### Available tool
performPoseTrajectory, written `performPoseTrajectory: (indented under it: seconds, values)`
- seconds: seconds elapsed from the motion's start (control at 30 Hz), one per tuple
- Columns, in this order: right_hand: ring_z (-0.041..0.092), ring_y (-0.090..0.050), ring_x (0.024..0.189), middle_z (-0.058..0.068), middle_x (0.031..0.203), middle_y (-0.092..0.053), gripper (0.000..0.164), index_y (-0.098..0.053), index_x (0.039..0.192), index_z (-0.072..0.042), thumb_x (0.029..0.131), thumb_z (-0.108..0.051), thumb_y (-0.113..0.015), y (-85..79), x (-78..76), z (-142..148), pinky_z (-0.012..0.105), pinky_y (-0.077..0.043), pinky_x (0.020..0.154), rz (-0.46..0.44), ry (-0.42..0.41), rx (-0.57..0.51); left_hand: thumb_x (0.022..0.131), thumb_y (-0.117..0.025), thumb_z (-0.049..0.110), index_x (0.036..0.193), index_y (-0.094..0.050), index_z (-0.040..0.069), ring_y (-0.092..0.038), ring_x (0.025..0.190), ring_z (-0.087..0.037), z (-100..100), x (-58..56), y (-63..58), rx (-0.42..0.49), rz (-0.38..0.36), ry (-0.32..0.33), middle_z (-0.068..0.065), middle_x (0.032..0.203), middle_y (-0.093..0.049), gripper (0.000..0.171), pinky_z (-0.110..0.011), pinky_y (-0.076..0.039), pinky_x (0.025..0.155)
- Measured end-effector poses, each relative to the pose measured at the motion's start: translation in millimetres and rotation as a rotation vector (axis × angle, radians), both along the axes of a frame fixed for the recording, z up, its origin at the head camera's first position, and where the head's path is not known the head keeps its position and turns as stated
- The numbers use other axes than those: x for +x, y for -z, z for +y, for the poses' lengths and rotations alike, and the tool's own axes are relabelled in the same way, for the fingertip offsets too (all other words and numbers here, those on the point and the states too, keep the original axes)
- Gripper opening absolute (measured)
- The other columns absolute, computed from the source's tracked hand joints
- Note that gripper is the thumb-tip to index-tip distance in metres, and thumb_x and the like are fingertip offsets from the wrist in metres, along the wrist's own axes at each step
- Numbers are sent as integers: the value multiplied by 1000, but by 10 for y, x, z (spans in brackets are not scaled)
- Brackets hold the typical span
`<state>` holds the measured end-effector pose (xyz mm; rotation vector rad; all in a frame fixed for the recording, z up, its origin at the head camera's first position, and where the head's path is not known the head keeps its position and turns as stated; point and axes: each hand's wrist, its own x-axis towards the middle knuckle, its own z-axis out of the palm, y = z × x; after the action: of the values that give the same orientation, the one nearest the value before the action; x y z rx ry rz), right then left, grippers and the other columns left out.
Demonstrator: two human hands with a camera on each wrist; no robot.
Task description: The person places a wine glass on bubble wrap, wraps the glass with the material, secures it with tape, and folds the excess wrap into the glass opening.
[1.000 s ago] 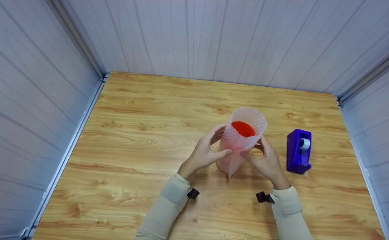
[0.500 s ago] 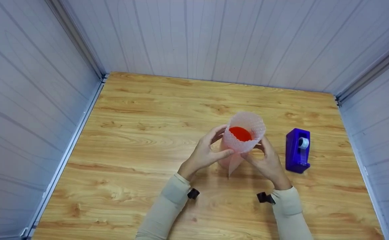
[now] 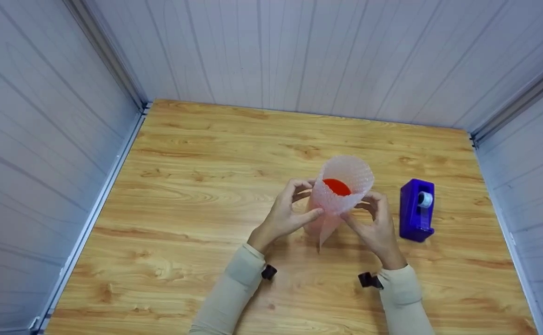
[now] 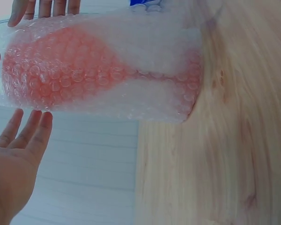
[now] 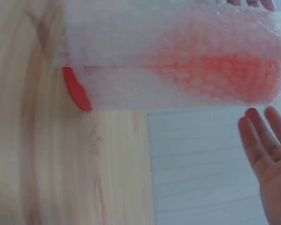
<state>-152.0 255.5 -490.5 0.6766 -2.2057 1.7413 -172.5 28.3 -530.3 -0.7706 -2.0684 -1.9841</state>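
Note:
Upright on the table stands a red object [image 3: 338,187] with a round top, loosely wrapped in a tube of clear bubble wrap [image 3: 348,167]. The wrap rises above its top, and one loose corner points toward me at the bottom. In the right wrist view a bit of the red bottom edge [image 5: 76,89] shows below the wrap. My left hand [image 3: 283,214] holds the tube's left side, thumb at the front and fingers round the side. On the other side my right hand [image 3: 374,227] holds it likewise, its thumb close to the front overlap. Some fingertips are hidden.
A blue tape dispenser [image 3: 416,210] with a roll of clear tape [image 3: 424,200] stands to the right of my right hand. Pale panelled walls [image 3: 271,56] enclose the wooden table [image 3: 197,195] at the back and both sides.
The top of the wrap has come down slightly toward me and then spread a little to the right. My right fingers have shifted outward; the left fingers have slid slightly lower.

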Motion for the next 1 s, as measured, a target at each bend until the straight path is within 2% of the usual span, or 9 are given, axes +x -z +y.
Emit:
performPoseTrajectory:
  seconds: [0.07, 0.17, 0.3, 0.4, 0.43, 0.57, 0.7, 0.83, 1.0]
  values:
    - [17, -57, 106, 23, 111, -55, 46, -49, 108, 16, 71, 24, -75, 16, -4, -11, 29, -50, 92, 62, 9, 6, 82, -79, -5, 110, -48, -7, -53, 127, -29, -1, 28, -70, -1, 43, -7, -22, 133, -55, 41, -47, -49, 99]
    - [19, -55, 105, 20, 108, -57, 35, -59, 97, 10, 69, 23, -77, 22, -24, -22, 27, -48, 93, 173, 32, 58, 82, -78, -8, 103, -53, -7, -55, 124, -30, 1, 61, -182, -9, 148, -19, -24, 128, -56, 33, -44, -51, 97]
    - [27, -55, 107, 26, 110, -58, 31, -67, 92, 6, 67, 19, -79, 10, -35, -23, 26, -45, 95, 261, 59, 109, 85, -79, 3, 109, -65, 1, -55, 123, -27, 7, -8, -46, -48, 253, -42, -17, 130, -57, 27, -38, -50, 99]
    - [37, -56, 103, 32, 109, -58, 29, -69, 91, 6, 67, 19, -79, 32, -41, -27, 25, -45, 94, 290, 63, 122, 87, -80, 13, 113, -70, 5, -55, 124, -23, 6, -77, 115, -90, 296, -80, -11, 132, -58, 29, -38, -48, 101]
    - [39, -57, 102, 32, 109, -58, 29, -70, 91, 5, 67, 19, -78, 53, -47, -27, 25, -45, 93, 297, 67, 129, 87, -80, 14, 114, -71, 5, -55, 124, -23, 6, -82, 121, -102, 312, -95, -11, 132, -59, 30, -38, -47, 102]
    - [39, -60, 96, 31, 114, -59, 32, -73, 99, 3, 70, 17, -78, 204, -103, 22, 23, -49, 89, 344, 43, 155, 87, -80, 14, 116, -72, 4, -56, 123, -23, -4, -92, 127, -148, 364, -119, -11, 132, -59, 32, -37, -46, 103]
    - [32, -62, 96, 24, 123, -59, 21, -75, 106, -3, 85, -1, -77, 316, -146, 102, 24, -49, 91, 378, 21, 225, 91, -76, 17, 119, -71, 5, -55, 125, -22, -12, -88, 98, -199, 388, -107, -9, 135, -57, 31, -34, -47, 102]
    - [30, -62, 100, 18, 127, -59, 15, -76, 106, -8, 94, -17, -72, 317, -156, 145, 26, -49, 89, 380, 17, 320, 94, -73, 21, 120, -71, 5, -53, 127, -20, -16, -82, 69, -240, 396, -91, -8, 138, -54, 30, -30, -48, 99]
    - [29, -62, 96, 15, 127, -57, 11, -75, 102, -11, 94, -16, -71, 236, -171, 167, 38, -54, 81, 350, 1, 431, 94, -73, 21, 115, -70, 5, -53, 126, -20, -5, -91, 65, -271, 431, -112, -10, 137, -54, 28, -27, -49, 97]
